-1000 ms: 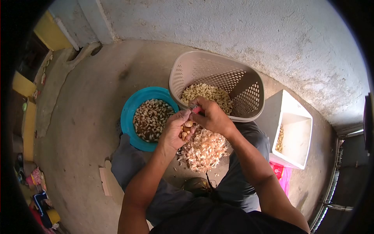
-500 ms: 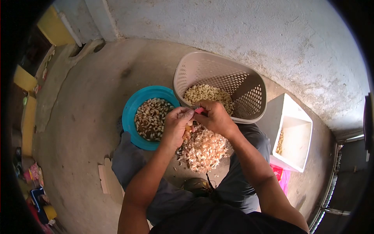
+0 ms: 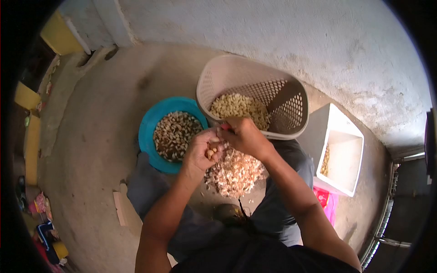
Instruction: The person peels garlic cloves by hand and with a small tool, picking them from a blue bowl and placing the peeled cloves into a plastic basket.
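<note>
My left hand [image 3: 198, 149] is cupped, its fingers curled around several garlic cloves [image 3: 211, 154], and its thumb reaches toward my right hand. Pinched in my right hand [image 3: 248, 137] is a small red-handled knife [image 3: 226, 127]; its blade is hidden between the hands. Both hands meet over a heap of papery garlic skins [image 3: 237, 174] on the floor between my legs. To the left, a blue basin [image 3: 146, 132] contains unpeeled cloves [image 3: 175, 134] in brownish liquid. Beyond my hands, pale peeled cloves [image 3: 239, 107] lie in a tilted beige basket [image 3: 298, 127].
A white foam box [image 3: 346, 157] with some cloves inside stands at right, above a pink bag [image 3: 331, 209]. The wall [image 3: 282, 36] rises behind the basket. A flat board piece [image 3: 119, 208] lies on the concrete floor [image 3: 100, 150] at left.
My left hand has turned so the cloves in its palm show more. The red handle is now more covered by my right fingers. The whole view has shifted slightly.
</note>
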Tool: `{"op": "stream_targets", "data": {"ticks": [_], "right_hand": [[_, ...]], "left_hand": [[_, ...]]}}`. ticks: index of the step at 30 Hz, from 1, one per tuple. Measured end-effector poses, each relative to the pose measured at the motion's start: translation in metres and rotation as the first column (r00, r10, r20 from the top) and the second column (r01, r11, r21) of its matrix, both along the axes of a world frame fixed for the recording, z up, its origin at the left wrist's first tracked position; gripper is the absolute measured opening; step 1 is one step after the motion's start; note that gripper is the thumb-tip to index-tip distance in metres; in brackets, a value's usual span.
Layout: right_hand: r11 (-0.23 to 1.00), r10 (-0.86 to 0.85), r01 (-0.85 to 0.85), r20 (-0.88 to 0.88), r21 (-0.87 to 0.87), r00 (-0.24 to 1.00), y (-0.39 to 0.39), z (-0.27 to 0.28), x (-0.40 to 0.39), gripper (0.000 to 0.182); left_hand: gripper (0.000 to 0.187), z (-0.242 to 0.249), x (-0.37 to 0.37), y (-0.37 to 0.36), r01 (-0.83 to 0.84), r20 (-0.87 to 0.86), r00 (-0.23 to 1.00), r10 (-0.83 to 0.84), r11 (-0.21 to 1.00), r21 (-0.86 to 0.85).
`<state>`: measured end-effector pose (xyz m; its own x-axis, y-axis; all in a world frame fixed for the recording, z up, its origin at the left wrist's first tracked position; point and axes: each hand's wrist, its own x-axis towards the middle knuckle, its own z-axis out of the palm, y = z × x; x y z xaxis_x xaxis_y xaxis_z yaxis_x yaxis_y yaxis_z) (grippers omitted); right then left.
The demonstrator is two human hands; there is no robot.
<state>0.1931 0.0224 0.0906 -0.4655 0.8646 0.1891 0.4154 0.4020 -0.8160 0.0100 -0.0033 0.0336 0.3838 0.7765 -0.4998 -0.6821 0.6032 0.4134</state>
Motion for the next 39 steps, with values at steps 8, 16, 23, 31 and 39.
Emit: {"op": "stream_targets", "data": {"ticks": [8,16,23,31,39], "right_hand": [[0.997,0.033,-0.03,0.041,-0.07,0.999,0.009,0.002,0.013,0.014],[0.994,0.103,-0.106,0.164,0.006,0.981,0.007,0.002,0.016,0.015],[0.949,0.039,-0.079,-0.136,-0.306,0.99,0.008,0.001,0.01,0.015],[0.934,0.053,-0.101,-0.145,-0.343,0.988,0.003,0.008,0.005,0.019],[0.803,-0.114,-0.205,-0.483,-0.559,0.868,0.011,-0.01,0.006,0.019]], "left_hand": [[0.014,0.01,0.002,0.0,0.067,-0.244,0.97,-0.005,0.967,0.245],[0.019,0.006,0.01,-0.003,0.066,-0.363,0.929,0.069,0.935,0.348],[0.017,0.024,0.007,-0.003,0.021,-0.363,0.924,0.121,0.932,0.362],[0.018,0.011,0.005,-0.006,0.052,-0.484,0.847,0.22,0.872,0.487],[0.014,0.017,0.003,-0.002,-0.043,-0.424,0.873,0.24,0.904,0.425]]}}
